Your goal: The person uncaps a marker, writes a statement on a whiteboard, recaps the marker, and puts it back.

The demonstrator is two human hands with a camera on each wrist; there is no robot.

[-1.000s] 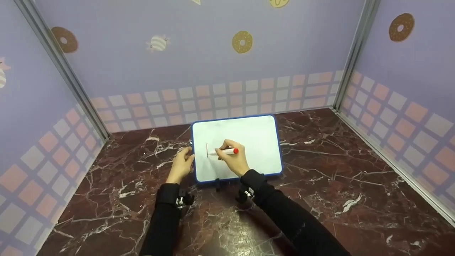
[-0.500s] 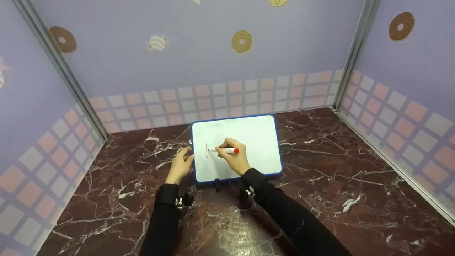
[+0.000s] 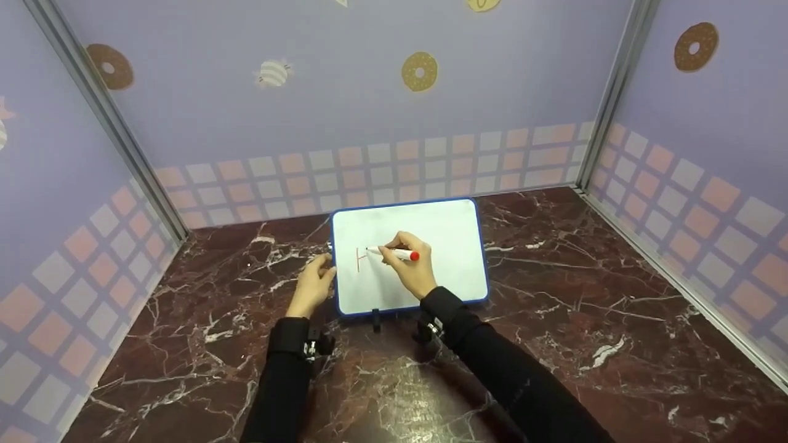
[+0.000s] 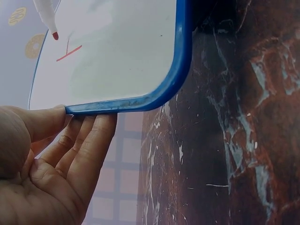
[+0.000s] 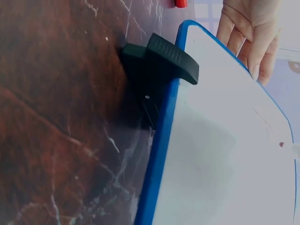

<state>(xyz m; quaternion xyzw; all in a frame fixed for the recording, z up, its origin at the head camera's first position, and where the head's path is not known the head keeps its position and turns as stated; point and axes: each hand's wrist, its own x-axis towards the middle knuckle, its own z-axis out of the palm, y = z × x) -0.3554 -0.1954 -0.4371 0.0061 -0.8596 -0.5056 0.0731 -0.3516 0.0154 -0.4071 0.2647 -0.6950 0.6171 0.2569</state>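
Note:
A blue-framed whiteboard (image 3: 449, 246) leans back on a black stand (image 5: 172, 58). My left hand (image 3: 313, 286) holds its left edge, thumb at the front rim and fingers (image 4: 96, 145) behind. In my right hand (image 3: 414, 264) is a white marker (image 3: 401, 253) with a red end, pinched between thumb and fingers. Its red tip (image 4: 56, 36) points at the upper left part of the board; whether it touches the surface I cannot tell. Red lines (image 4: 69, 53) stand on the board, one long upright stroke with a short one branching to its right.
Dark red marble-patterned tabletop (image 3: 554, 344) lies all round the board. Purple walls (image 3: 345, 111) with printed doughnuts close off the back and both sides. A small red object (image 5: 180, 3), only partly visible, shows near the board's corner in the right wrist view.
A short red stroke has appeared, branching right from the upright line. My right hand with the marker has moved up and slightly right. The left hand stays at the board's edge.

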